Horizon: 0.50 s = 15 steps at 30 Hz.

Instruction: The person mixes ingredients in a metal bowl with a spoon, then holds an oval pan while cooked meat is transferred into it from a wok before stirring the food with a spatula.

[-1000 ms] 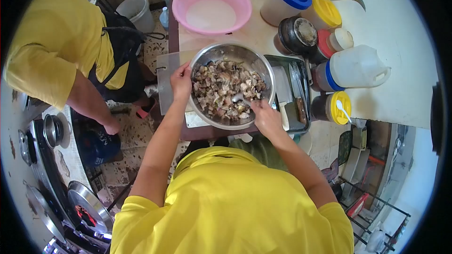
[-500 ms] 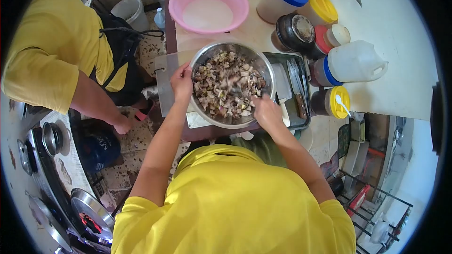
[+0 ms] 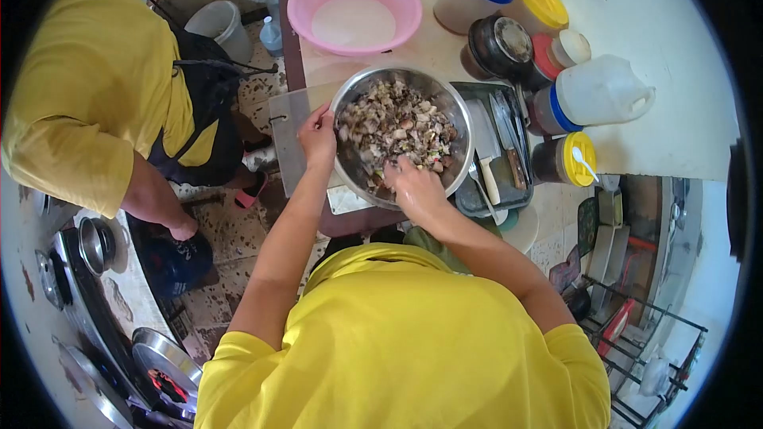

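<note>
A steel mixing bowl [image 3: 458,163] near the counter's front edge holds a heap of chopped meat [image 3: 397,123] with dark and pale bits mixed through it. At the bowl's left rim, my left hand [image 3: 319,141] is closed on the edge, thumb on top. My right hand [image 3: 417,191] is inside the near part of the bowl, fingers curled at the chopped meat. Its fingertips are smeared by motion, and whatever they hold cannot be made out. Under the bowl's left side lies a translucent cutting board [image 3: 288,139].
A pink basin [image 3: 354,40] stands behind the bowl. To the right are a dark tray [image 3: 477,206] with knives [image 3: 513,151], several lidded jars [image 3: 563,160] and a plastic jug [image 3: 600,91]. Another person in a yellow shirt [image 3: 103,111] stands at left, beside a blue gas cylinder [image 3: 171,262].
My right hand has moved left and slightly toward me in the bowl, stirring the meat. The bowl sits slightly farther right in view, my left hand still on its rim.
</note>
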Motion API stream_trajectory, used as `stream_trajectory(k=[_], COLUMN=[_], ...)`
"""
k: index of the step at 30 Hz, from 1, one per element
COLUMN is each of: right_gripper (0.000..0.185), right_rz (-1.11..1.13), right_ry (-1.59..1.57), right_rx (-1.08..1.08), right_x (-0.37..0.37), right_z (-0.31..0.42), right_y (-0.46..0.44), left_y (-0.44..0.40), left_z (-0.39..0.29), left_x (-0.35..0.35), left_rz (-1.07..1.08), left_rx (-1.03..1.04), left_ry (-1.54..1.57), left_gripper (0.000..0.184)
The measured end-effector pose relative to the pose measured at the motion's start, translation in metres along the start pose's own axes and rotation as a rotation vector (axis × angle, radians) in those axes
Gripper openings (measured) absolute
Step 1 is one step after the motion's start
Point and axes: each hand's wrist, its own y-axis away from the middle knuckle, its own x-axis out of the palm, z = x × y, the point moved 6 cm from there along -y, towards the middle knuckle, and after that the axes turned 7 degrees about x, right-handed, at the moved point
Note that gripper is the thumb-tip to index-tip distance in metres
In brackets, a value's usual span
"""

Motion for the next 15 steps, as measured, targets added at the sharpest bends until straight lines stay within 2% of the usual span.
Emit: stream_trajectory(k=[3,7,10,13,15], right_gripper=[0.021,0.032,0.032,0.032,0.032], right_rz=[-0.065,-0.136,-0.169,-0.05,0.031], right_ry=[0.038,-0.009,-0.1,-0.131,-0.016], right_rx=[0.117,0.21,0.198,0.044,0.095], right_x=[-0.011,-0.036,-0.052,-0.02,0.013], right_z=[-0.023,-0.054,-0.04,0.006,0.019], right_y=[-0.015,0.013,0.034,0.02,-0.009], left_y=[-0.002,-0.006,-0.003,-0.002,0.001], left_z=[0.001,0.013,0.013,0.012,0.007], left_x=[0.001,0.003,0.001,0.003,0.003], left_rz=[0.013,0.002,-0.023,-0.004,0.02], left_rx=[-0.003,-0.002,-0.028,-0.058,-0.103], left_ry=[-0.017,0.082,0.068,0.052,0.07], left_gripper=[0.022,0.022,0.021,0.022,0.023])
